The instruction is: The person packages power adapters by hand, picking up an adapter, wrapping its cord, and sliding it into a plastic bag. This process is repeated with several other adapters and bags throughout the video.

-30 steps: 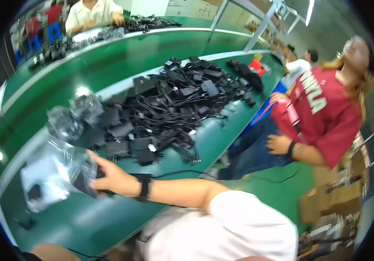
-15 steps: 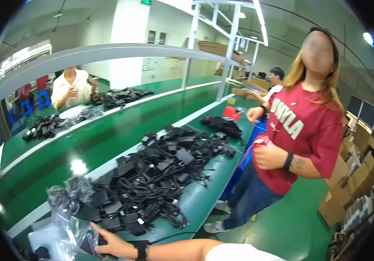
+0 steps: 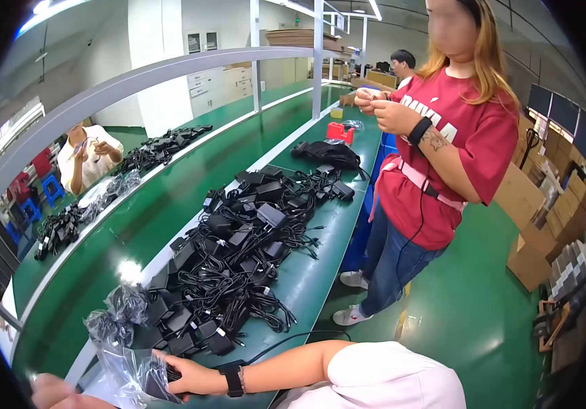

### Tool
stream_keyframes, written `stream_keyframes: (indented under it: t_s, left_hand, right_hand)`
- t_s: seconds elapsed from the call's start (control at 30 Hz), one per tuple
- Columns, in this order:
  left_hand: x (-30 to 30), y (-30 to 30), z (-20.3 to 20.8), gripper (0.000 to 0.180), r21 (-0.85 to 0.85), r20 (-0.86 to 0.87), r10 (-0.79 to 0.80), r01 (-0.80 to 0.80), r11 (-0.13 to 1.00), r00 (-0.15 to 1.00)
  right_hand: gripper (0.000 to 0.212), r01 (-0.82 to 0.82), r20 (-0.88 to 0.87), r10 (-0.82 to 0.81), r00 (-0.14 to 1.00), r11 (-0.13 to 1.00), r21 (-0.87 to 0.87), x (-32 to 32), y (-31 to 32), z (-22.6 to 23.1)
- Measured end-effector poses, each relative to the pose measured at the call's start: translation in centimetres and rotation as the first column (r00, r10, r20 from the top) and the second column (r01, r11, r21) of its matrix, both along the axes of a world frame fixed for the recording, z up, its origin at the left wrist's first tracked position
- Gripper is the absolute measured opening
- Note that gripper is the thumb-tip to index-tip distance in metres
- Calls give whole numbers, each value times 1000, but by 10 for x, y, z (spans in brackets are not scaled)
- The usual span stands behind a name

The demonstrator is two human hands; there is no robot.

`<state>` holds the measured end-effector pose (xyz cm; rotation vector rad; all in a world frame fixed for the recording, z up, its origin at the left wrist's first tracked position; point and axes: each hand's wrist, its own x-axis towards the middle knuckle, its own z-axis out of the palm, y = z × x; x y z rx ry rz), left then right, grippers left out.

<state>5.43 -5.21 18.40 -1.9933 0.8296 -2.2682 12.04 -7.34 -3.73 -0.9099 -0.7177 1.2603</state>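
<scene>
My right hand (image 3: 197,379), with a black band on the wrist, is closed around a black power adapter (image 3: 159,380) at the lower left. A clear plastic bag (image 3: 121,365) lies over or around the adapter; I cannot tell how far in it sits. At the lower left edge my left hand (image 3: 61,394) is smeared by motion, beside the bag, so its fingers do not read clearly. Bagged black adapters (image 3: 112,320) lie just beyond the bag. To their right spreads a large heap of black adapters with cables (image 3: 238,245) on the green table (image 3: 300,290).
A person in a red shirt (image 3: 453,112) stands across the table's right side, hands together. Another person (image 3: 88,155) works at the far bench by more adapters (image 3: 160,150). A grey metal rail (image 3: 150,71) crosses above. Cartons (image 3: 545,255) stand at right.
My view has swung, shifting the scene. My left hand has come into view at the lower left. The person in red has raised both hands together. My right hand still holds the adapter.
</scene>
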Motion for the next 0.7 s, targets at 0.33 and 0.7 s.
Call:
stream_keyframes:
  t_s: [0.33,0.7]
  left_hand:
    - [-57,61,-192,25,-266,-919,86,-763,589,386]
    - [-69,36,-189,21,-289,-905,68,-723,627,420]
  right_hand:
    - [75,172,322,-208,924,976,137,-5,11,-21]
    - [55,149,682,-429,592,890,430,-15,23,-34]
